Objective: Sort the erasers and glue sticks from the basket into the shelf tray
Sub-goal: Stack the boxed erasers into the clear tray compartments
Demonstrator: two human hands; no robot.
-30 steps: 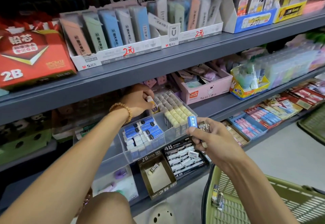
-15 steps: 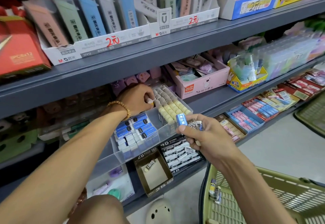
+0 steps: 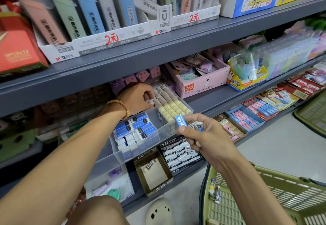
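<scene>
Right hand (image 3: 202,136) sits just right of centre, fingers curled round a small clutch of erasers; the blue-sleeved eraser (image 3: 180,121) is pinched at the thumb and stands up out of the fist, long axis near vertical, tilted a touch to the upper left, its printed face toward the camera; two more sleeved erasers (image 3: 195,125) lie beside it in the fingers, darker wrappers, their ends hard to read. Left hand (image 3: 139,97) is up above centre, reaching under the shelf edge, beaded bracelet (image 3: 120,105) on the wrist; fingers curled down onto something small and pale at the back of the clear tray (image 3: 176,129), though exactly what it grips I cannot tell. The two hands are apart, left higher and further in, right lower and nearer.

In that tray's right compartment stands a block of cream and grey erasers (image 3: 170,104), upright, packed in rows running away to the upper left; in the left compartment, blue and white erasers (image 3: 135,129) lie mostly flat, long axes slanting toward the upper right. Below the tray, a brown 2B box (image 3: 153,175) holds a single eraser; beside it a black 4B box (image 3: 180,156) is full. Lower right, the green basket (image 3: 264,198) carries a few small items (image 3: 214,188) against its left wall.
</scene>
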